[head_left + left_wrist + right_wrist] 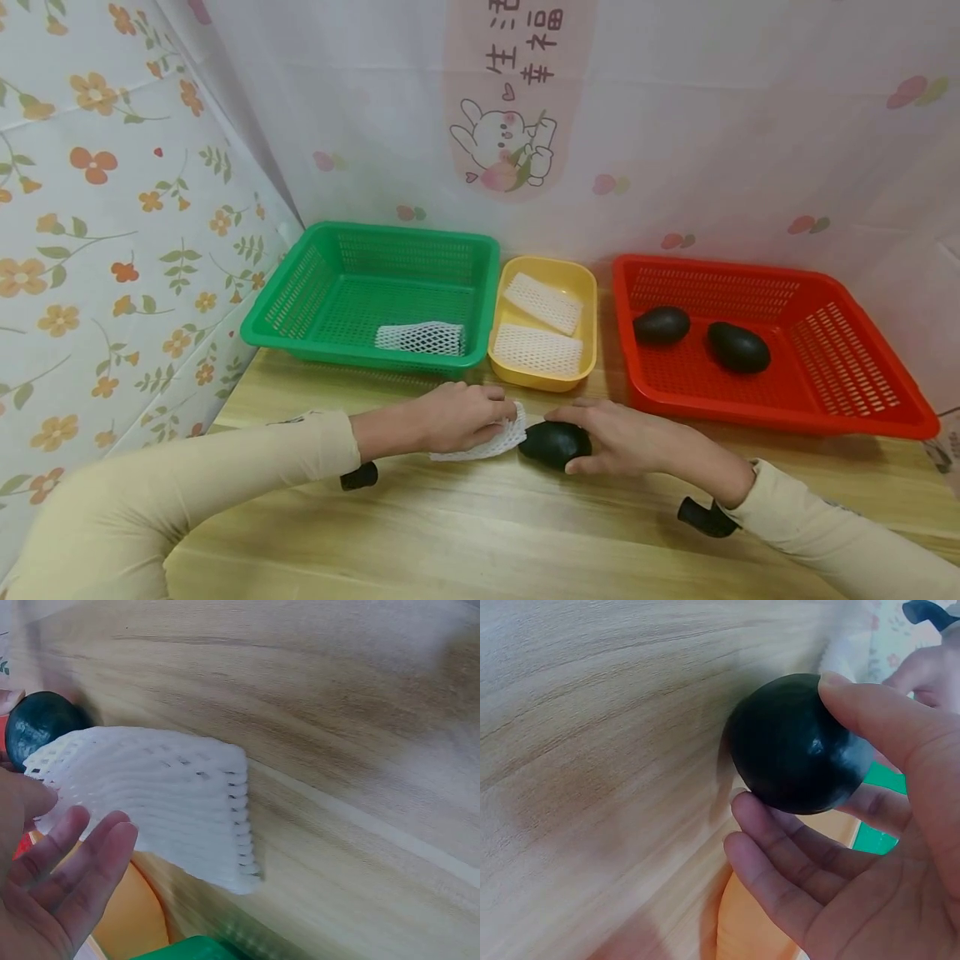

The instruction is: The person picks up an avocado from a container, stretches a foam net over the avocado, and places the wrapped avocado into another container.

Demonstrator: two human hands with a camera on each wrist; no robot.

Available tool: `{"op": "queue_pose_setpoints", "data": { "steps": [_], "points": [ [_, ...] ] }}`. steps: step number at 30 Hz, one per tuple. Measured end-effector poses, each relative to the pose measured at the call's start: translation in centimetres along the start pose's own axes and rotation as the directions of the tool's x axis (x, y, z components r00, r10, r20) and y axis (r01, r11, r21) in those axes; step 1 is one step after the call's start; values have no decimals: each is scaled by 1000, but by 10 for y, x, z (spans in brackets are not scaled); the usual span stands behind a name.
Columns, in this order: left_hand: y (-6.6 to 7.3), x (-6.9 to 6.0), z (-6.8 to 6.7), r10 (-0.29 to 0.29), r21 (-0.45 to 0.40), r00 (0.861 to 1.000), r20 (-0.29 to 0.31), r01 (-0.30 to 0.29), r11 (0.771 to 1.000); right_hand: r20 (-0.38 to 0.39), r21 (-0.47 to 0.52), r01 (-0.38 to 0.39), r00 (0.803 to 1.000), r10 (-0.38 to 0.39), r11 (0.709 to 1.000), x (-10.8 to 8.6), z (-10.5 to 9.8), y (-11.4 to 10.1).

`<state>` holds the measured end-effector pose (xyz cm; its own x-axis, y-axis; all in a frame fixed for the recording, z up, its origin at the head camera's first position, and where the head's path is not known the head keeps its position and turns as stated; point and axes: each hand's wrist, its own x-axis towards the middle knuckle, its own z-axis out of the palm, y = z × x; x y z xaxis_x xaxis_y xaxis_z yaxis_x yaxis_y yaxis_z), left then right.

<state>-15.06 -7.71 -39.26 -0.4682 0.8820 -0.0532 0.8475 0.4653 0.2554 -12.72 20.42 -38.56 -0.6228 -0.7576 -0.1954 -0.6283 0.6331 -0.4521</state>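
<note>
The right hand [626, 437] is clamped on a dark avocado [555, 444], thumb on one side and fingers curled on the other, with the fruit down at the table [420, 542]. At 9 o'clock from it, the left hand [457, 417] pinches the end of a white foam-net sleeve [165, 802] nearest the fruit, its other fingers standing clear; the sleeve trails away flat. If the two are pushed together, the likeliest trouble is the fruit's narrow end nudging the sleeve's edge and crumpling it, since the net looks collapsed; a hard tug could tear the thin mesh, and the smooth, rounded skin could slip in a light hold. Farther out, a yellow tray [542, 383] with two net sleeves sits at 12 o'clock, a green basket [405, 292] with one more net piece at 10, and a red basket [675, 379] with two avocados at 2. Whether the avocado's tip is inside the sleeve or only against its edge cannot be told; the left thumb's contact is mostly covered, and whether the green basket's net piece wraps anything is unclear.
</note>
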Motion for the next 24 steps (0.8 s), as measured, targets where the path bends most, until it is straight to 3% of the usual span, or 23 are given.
{"op": "queue_pose_setpoints", "data": {
  "steps": [10,24],
  "points": [
    [-2,0,3,-11,-50,1000,-8,10,999,-5,10,-8,1000,8,1000,-2,0,-1],
    [-5,-5,7,22,-17,998,-63,-23,1000,-44,14,-48,998,48,999,-9,7,3]
  ]
}}
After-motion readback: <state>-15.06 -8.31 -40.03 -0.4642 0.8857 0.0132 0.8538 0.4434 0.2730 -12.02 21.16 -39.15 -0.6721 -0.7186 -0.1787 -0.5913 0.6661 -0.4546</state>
